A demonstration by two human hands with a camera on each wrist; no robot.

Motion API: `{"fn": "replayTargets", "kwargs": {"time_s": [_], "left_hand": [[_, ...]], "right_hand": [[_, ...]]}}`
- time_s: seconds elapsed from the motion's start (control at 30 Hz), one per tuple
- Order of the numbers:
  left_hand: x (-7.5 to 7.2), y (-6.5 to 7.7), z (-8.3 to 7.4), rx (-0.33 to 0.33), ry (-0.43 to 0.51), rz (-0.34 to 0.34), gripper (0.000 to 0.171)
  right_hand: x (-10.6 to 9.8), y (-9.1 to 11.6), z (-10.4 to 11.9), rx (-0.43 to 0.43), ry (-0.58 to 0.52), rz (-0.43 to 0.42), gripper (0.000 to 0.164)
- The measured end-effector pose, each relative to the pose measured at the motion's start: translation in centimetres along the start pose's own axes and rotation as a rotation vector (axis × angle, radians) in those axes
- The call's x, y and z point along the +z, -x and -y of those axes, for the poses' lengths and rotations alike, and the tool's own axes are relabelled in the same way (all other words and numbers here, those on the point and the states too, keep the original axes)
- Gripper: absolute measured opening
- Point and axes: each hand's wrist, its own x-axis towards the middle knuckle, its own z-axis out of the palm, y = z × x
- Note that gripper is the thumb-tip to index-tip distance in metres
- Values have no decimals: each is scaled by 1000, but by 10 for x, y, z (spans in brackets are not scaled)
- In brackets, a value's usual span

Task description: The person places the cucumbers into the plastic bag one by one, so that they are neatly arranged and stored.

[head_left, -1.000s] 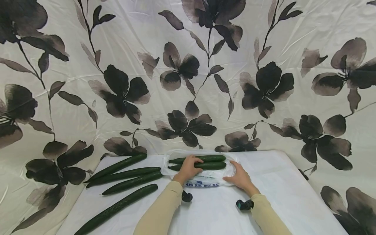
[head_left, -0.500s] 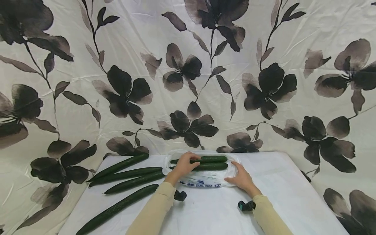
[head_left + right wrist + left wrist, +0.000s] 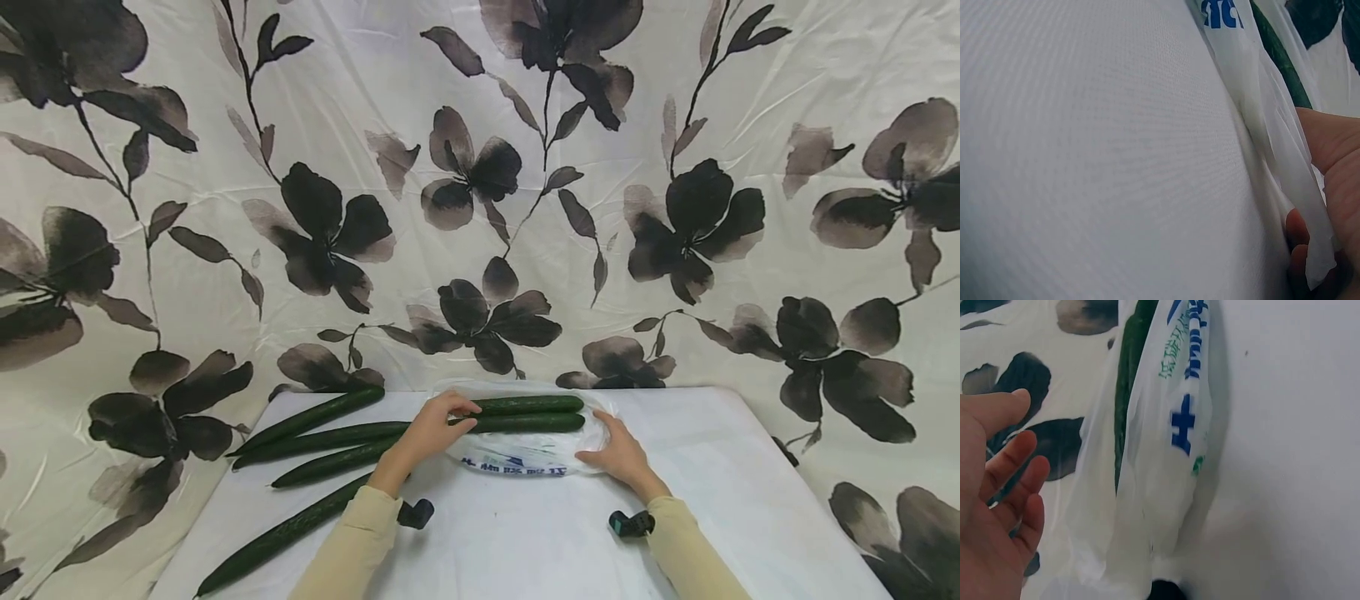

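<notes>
- Four loose cucumbers [image 3: 281,542] lie on the white bench [image 3: 517,554] to your left, all slanting from near-left to far-right.
- Your left hand [image 3: 422,433] and wrist hide the right ends of the nearest three.
- Floral sheet [image 3: 480,233] hangs behind the bench's far edge.
- Dark wrist camera on each arm, the left one [image 3: 417,513] and the right one [image 3: 632,524].
- Two more cucumbers [image 3: 534,406] sit in the clear plastic bag [image 3: 517,457] near the far edge, side by side, long axes running left-right; rounded ends point at your right hand [image 3: 618,454].
- Their left ends are hidden behind your left hand.
- Left fingers apart, loosely bent, clear of the bag.
- Right fingers curled round the bag's right end.
</notes>
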Motion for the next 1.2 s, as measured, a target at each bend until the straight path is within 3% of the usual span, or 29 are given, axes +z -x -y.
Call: {"fn": "replayTargets", "kwargs": {"time_s": [0.33, 0.67, 0.97, 1.2], "left_hand": [[-27, 41, 11, -19, -27, -1, 18], [-51, 88, 24, -96, -75, -45, 19], [-67, 138, 46, -225, -82, -78, 18], [-83, 172, 60, -275, -94, -113, 19]], "right_hand": [[-3, 0, 0, 6, -2, 14, 95], [1, 5, -2, 12, -1, 17, 95], [2, 3, -5, 7, 5, 16, 95], [2, 0, -2, 6, 10, 18, 95]]}}
